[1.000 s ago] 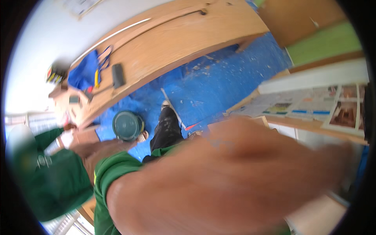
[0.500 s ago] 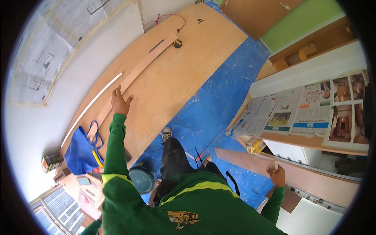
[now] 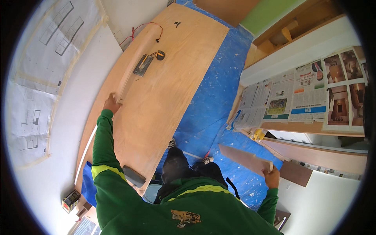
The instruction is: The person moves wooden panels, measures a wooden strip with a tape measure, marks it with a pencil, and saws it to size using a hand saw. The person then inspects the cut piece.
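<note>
— How much room is the left hand (image 3: 111, 104) getting on that plywood sheet (image 3: 172, 78)?

— Plenty towards the middle, where bare wood is showing. Further up, a flat hand tool (image 3: 142, 64) and a tape measure (image 3: 159, 55) are lying just beside the long wooden strip (image 3: 131, 70), blocking that edge.

— And the right hand (image 3: 271, 177)?

— It is gripping a short board (image 3: 245, 159) over the blue floor sheet (image 3: 219, 102), and the newspaper-covered cabinet (image 3: 301, 98) is crowding it close on the right.
</note>
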A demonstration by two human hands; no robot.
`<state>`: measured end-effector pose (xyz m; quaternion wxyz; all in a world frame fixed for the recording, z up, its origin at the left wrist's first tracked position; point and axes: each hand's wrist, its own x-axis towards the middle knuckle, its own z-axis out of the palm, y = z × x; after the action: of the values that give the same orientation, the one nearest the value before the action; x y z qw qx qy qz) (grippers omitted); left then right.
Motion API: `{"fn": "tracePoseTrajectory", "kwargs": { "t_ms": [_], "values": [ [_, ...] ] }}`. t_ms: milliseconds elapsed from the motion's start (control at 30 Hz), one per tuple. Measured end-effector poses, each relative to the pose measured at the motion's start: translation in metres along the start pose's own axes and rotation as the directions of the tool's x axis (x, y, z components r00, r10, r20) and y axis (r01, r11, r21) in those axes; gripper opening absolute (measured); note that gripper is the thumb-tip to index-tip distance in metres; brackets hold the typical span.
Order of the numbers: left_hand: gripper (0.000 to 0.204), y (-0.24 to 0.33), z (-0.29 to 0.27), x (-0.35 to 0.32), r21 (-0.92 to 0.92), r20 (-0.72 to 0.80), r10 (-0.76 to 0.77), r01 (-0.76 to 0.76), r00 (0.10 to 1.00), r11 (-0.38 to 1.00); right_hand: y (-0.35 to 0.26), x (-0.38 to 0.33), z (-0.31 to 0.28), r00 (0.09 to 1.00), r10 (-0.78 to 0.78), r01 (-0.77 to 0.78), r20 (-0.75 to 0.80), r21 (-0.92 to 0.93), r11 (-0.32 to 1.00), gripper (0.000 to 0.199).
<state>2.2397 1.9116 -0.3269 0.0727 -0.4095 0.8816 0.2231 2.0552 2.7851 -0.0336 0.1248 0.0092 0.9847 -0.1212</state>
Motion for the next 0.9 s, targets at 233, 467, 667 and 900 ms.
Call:
{"fn": "tracePoseTrajectory", "kwargs": {
  "t_ms": [233,467,667,900],
  "values": [
    [0.047,0.171,-0.187,0.007,-0.946,0.111,0.344,-0.007,0.932,0.325,0.031,0.003,-0.012,1.0,0.014,-0.013,-0.019,0.041,0.999,0.033],
    [0.077,0.319,-0.333,-0.06,-0.955,-0.125,0.748,-0.282,0.651,0.087,0.068,-0.007,-0.019,1.0,0.001,-0.003,0.01,0.186,0.983,0.04],
    [0.078,0.394,-0.318,-0.093,-0.962,-0.245,0.806,-0.238,0.539,-0.134,0.12,-0.036,-0.021,0.996,-0.01,0.024,-0.086,0.168,0.986,0.041],
    [0.075,0.481,-0.204,-0.171,-0.889,-0.207,0.77,-0.444,0.603,0.109,0.206,-0.074,-0.013,0.987,0.132,-0.111,-0.089,0.214,0.971,0.035]
  ]
}}
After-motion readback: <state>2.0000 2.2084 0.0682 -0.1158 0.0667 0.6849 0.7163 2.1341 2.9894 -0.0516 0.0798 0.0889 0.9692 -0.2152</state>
